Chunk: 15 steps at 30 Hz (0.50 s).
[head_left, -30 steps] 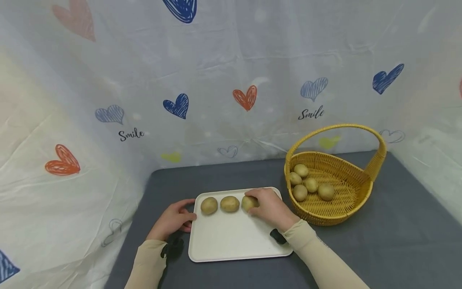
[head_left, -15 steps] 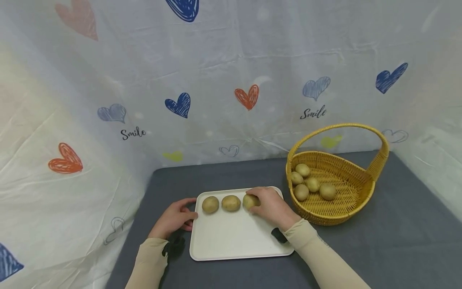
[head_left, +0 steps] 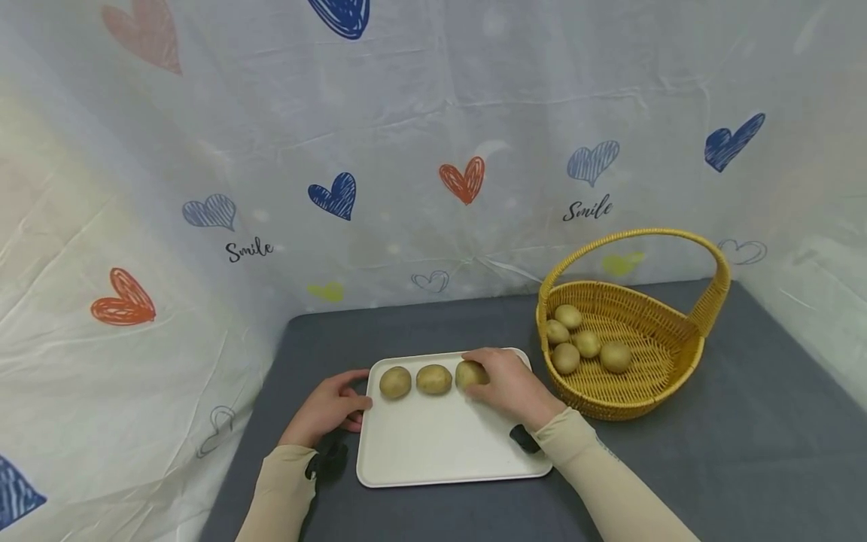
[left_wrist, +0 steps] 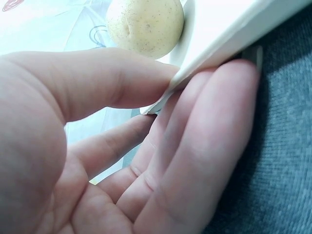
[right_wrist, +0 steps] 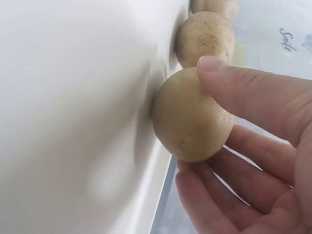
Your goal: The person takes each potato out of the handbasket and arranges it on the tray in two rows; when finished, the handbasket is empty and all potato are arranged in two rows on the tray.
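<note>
A white rectangular tray [head_left: 433, 448] lies on the dark table, with three potatoes in a row along its far side. My left hand [head_left: 327, 409] pinches the tray's left edge, thumb on top and fingers underneath, as the left wrist view shows. Closest to it is the left potato [head_left: 395, 382]; the middle potato [head_left: 433, 379] lies beside that one. My right hand [head_left: 511, 385] grips the right potato [right_wrist: 190, 117] between thumb and fingers. In the right wrist view this potato sits at the tray surface, and whether it bears fully on it is hard to tell.
A yellow wicker basket [head_left: 637, 399] with a tall arched handle stands right of the tray, close to my right forearm. Several potatoes [head_left: 615, 357] lie in its left part. Behind the grey-covered table [head_left: 420, 331] hangs a white curtain [head_left: 393, 113] printed with hearts.
Both hands, the tray and the potatoes keep their places. Only a slight shift of the whole head view shows.
</note>
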{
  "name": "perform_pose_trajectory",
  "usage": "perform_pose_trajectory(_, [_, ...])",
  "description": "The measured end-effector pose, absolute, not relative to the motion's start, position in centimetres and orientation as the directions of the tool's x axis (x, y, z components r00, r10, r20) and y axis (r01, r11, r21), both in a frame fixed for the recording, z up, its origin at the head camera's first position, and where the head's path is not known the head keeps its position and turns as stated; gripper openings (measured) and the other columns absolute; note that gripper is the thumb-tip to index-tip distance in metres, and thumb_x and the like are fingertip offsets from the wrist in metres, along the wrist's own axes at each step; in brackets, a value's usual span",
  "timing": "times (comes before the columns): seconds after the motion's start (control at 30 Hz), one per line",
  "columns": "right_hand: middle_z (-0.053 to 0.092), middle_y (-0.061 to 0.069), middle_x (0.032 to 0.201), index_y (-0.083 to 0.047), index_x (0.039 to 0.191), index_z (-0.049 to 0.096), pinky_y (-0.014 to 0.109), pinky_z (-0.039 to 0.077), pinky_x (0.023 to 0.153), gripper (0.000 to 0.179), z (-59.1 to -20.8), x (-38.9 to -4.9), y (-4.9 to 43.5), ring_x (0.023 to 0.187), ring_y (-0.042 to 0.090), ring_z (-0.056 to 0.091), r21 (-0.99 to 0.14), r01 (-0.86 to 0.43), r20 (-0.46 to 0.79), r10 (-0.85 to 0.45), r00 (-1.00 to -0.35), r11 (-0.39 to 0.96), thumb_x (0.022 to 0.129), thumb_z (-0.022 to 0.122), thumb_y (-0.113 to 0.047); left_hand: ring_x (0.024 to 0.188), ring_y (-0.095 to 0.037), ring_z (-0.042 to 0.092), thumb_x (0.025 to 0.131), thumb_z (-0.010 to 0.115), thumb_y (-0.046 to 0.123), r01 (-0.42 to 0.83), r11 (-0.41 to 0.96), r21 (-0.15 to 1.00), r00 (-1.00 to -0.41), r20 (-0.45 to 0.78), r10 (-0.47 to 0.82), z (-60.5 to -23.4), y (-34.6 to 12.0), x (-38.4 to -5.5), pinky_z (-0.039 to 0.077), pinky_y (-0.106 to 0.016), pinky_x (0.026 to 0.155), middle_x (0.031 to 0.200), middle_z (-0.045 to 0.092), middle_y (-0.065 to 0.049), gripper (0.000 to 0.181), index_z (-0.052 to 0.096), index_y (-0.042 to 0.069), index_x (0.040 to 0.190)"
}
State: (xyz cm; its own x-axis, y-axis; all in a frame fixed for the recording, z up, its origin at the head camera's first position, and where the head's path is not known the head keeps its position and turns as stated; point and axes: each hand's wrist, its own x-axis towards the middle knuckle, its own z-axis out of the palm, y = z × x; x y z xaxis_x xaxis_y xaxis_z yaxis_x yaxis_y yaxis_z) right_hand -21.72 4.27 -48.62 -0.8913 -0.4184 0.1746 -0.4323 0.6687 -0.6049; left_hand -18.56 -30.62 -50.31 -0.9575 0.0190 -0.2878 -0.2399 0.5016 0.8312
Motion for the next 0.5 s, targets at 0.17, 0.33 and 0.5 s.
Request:
perform_pose_trajectory(0.17, [0.076,0.013,0.135,-0.004,0.136,0.074,0.047,0.057,0.111,0.052,-48.65,-21.77,4.21,0.129,0.032,0.071,-0.603,-0.429,0.167,-0.419,-0.893,0.673,0.088,0.09,-0.016,0.068,-0.021,0.072,0.094,0.079,0.013,-0.243,0.509,0.826,-0.958,-0.287,0.009,-50.32,-30.55,-18.46,0.067,-0.037,0.063,0.087,0.071,-0.013,0.065,0.057,0.013,0.156])
perform_pose_trajectory(0.33, [0.076,0.014,0.134,-0.003,0.135,0.074,0.046,0.057,0.111,0.051,-48.8,-21.84,4.19,0.129,0.032,0.071,-0.601,-0.429,0.166,-0.419,-0.893,0.675,0.088,0.09,-0.015,0.068,-0.021,0.073,0.095,0.079,0.013,-0.246,0.51,0.824,-0.958,-0.287,0.002,-50.31,-30.54,-18.4,0.067,-0.037,0.063,0.087,0.071,-0.014,0.065,0.057,0.013,0.156])
perform_pose_trajectory(0.5, [0.076,0.014,0.133,-0.002,0.134,0.074,0.046,0.057,0.111,0.05,-48.62,-21.89,4.26,0.128,0.032,0.071,-0.594,-0.441,0.185,-0.419,-0.889,0.673,0.089,0.09,-0.016,0.068,-0.021,0.073,0.095,0.079,0.013,-0.24,0.511,0.826,-0.959,-0.283,0.008,-50.32,-30.54,-18.53,0.067,-0.037,0.063,0.087,0.07,-0.013,0.065,0.057,0.013,0.156])
